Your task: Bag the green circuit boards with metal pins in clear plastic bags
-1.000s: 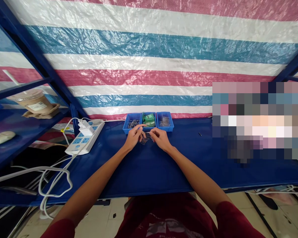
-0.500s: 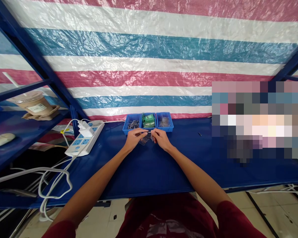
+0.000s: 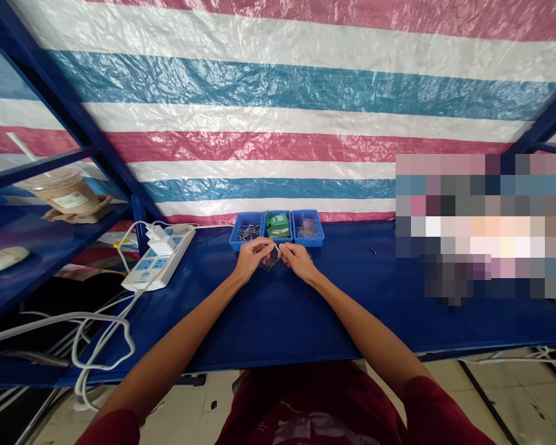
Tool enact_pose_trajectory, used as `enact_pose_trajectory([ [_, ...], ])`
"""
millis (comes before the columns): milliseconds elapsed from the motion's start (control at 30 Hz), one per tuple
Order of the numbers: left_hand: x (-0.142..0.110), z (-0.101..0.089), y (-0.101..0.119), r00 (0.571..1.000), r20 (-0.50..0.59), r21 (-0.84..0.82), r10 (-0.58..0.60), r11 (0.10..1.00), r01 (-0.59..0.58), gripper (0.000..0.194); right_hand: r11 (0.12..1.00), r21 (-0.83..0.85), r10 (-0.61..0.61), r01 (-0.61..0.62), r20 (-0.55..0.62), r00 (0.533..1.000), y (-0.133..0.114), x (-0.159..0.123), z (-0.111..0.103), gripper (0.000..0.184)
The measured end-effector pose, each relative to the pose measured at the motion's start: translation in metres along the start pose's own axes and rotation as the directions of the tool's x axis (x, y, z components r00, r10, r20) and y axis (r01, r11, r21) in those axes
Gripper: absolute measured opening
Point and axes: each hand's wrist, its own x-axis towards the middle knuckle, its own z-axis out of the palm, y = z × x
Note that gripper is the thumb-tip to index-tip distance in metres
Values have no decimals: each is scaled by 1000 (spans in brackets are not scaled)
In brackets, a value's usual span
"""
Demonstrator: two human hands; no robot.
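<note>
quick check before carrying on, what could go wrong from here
The clear bag is pinched between the left hand and right hand, so a slip might drop it or whatever is inside.

Both hands work right by the bin of small metal pieces; a knock could perhaps spill some.

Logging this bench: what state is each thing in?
Left hand: pinched on clear bag
Right hand: pinched, grip unclear
Clear bag: hanging, partly hidden
Left bin: open, holding metal pieces
Middle bin: open, holding green packets
Right bin: open, holding clear packets
Power strip: charger plugged in
Cup: lidded, straw in
Mouse: lying flat
</note>
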Motion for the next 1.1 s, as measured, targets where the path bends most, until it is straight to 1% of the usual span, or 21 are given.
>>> enact_pose_trajectory([
  [67,0,1,-1,1000,13,25,4,1000,-4,29,992,-128,-26,22,-28,999,0,0,0,44],
  [133,0,0,-2,1000,-17,112,26,993,-24,28,963,-269,-54,19,-124,991,-2,1,-1,41],
  [167,0,-2,-2,997,-60,175,56,984,-45,27,944,-330,-65,-4,-199,978,-3,1,-3,40],
  [233,1,-6,-2,976,-162,308,148,947,-92,25,908,-412,-82,-77,-355,931,-5,2,-8,40],
  [300,3,-11,-1,950,-219,404,221,907,-118,23,878,-462,-98,-125,-429,898,-7,2,-16,39],
  [333,3,-13,-1,943,-227,437,244,891,-125,23,863,-487,-105,-137,-437,893,-7,2,-20,39],
  [367,4,-15,0,940,-220,468,261,874,-133,23,842,-518,-105,-149,-429,897,-8,3,-23,38],
  [400,4,-16,1,940,-200,501,276,854,-144,23,817,-555,-91,-159,-397,913,-8,3,-25,36],
  [467,3,-16,3,943,-138,568,302,804,-175,22,756,-635,-25,-159,-270,962,-9,2,-27,29],
  [533,2,-15,4,945,-72,621,318,756,-207,20,684,-718,68,-128,-112,991,-12,1,-23,20],
  [567,2,-14,4,946,-46,637,321,739,-220,19,642,-759,111,-107,-46,993,-14,0,-20,18],
  [667,0,-12,4,947,13,658,321,710,-249,19,497,-866,179,-47,49,983,-22,-4,-9,19],
  [767,0,-12,2,947,46,664,318,699,-267,19,394,-919,237,-30,70,969,-29,-7,1,18],
  [867,0,-13,0,947,64,669,316,691,-275,18,346,-937,259,-41,53,964,-32,-9,7,21],
  [1000,1,-14,-1,943,55,665,328,692,-280,18,344,-936,251,-76,14,968,-32,-9,9,22],
  [1100,1,-14,0,942,17,658,334,706,-262,18,387,-916,225,-110,-22,974,-31,-8,6,19],
])
